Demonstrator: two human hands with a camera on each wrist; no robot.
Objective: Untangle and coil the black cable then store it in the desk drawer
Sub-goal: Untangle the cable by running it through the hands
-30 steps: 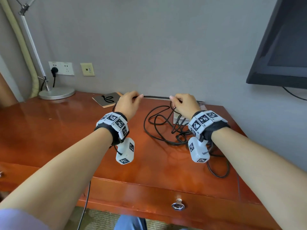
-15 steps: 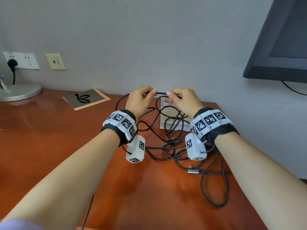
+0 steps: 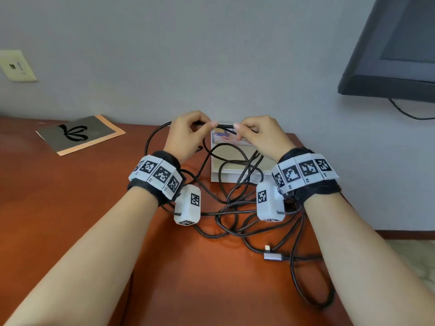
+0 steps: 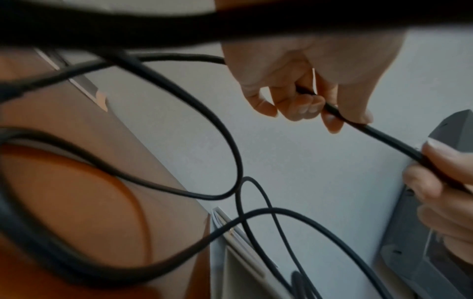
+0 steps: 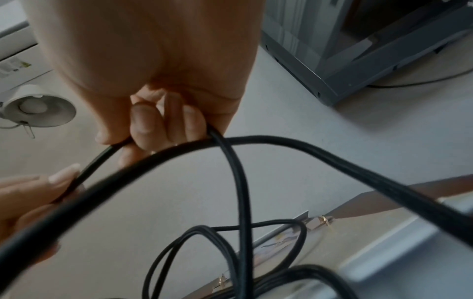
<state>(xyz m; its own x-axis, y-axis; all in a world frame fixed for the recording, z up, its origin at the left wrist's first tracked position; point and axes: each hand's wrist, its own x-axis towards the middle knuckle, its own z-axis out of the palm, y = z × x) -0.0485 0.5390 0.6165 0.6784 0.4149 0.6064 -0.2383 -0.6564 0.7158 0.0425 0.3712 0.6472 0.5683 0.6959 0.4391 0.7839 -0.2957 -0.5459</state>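
The black cable (image 3: 235, 209) lies in a tangle of loops on the wooden desk (image 3: 70, 208), partly over a white box (image 3: 237, 177). Its grey plug (image 3: 273, 255) rests near the desk's right edge. Raised above the tangle, my left hand (image 3: 207, 124) and right hand (image 3: 237, 128) each pinch the same strand, a short stretch taut between them. The left wrist view shows my left hand (image 4: 330, 115) pinching the cable (image 4: 379, 133), which runs to the right hand's fingers (image 4: 440, 161). In the right wrist view my right hand (image 5: 122, 139) grips the cable (image 5: 240, 182). No drawer is in view.
A dark booklet with an orange border (image 3: 80, 135) lies at the back left of the desk. A black screen (image 3: 395, 55) hangs on the wall at the right, its lead trailing below. A wall plate (image 3: 16, 65) is at far left. A lamp head (image 5: 38, 109) hangs overhead.
My hands have drawn closer together along the strand, so the stretch between them is shorter. The head view has swung right and nearer, and the drawer front has dropped out of view.
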